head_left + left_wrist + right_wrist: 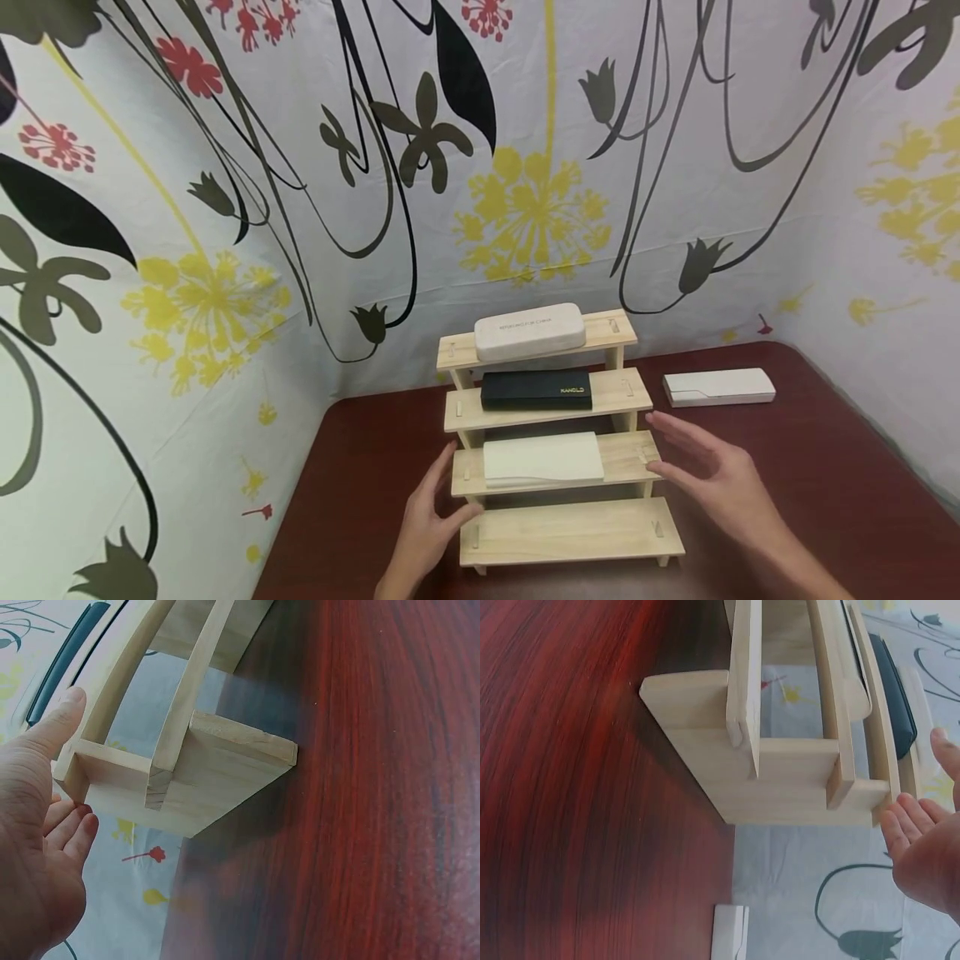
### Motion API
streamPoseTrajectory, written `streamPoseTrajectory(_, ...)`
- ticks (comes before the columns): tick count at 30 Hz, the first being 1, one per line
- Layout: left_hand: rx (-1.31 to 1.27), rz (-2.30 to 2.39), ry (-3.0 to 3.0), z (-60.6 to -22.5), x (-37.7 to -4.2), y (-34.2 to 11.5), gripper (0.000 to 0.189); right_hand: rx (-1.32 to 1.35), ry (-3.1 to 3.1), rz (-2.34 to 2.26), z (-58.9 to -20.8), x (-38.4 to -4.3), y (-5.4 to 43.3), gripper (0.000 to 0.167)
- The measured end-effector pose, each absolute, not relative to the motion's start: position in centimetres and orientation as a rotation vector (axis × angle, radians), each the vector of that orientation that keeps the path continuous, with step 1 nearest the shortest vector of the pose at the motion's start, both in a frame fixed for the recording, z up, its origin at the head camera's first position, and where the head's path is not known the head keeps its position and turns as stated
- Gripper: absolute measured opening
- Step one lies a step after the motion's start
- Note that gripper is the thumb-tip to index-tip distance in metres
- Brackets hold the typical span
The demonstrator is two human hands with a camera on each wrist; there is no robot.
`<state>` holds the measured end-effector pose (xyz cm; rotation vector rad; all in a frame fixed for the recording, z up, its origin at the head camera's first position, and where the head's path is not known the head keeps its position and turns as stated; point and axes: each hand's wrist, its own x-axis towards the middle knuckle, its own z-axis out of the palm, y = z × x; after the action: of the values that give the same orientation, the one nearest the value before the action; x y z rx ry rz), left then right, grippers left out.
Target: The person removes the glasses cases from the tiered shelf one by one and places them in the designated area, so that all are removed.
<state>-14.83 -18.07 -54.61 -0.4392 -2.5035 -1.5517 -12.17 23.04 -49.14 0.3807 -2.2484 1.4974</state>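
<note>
A pale wooden four-tier stand (570,533) sits on the table between the two hands. An off-white glasses case (529,332) with small lettering lies on its top tier, and a black case (536,390) with gold lettering lies on the tier below. A flat white case (543,458) rests on the third tier; the lowest tier carries nothing. My left hand (431,521) is at the stand's left end, thumb and fingers spread apart. At the opposite end, my right hand (716,475) has its fingers extended, fingertips right by the middle tier ends.
Another white case (720,388) lies on the dark red table (367,467) to the right of the stand. Behind and at both sides hangs a white cloth (525,100) printed with flowers, meeting the table's back edge.
</note>
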Motion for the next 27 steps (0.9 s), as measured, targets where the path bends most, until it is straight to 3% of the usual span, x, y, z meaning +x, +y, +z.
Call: streamPoseTrajectory(27, -0.470, -1.532, -2.506, -54.6, -16.8, -17.7, 0.084, 0.552, -2.430, 1.268, -50.0, -13.6, 18.7, 0.075)
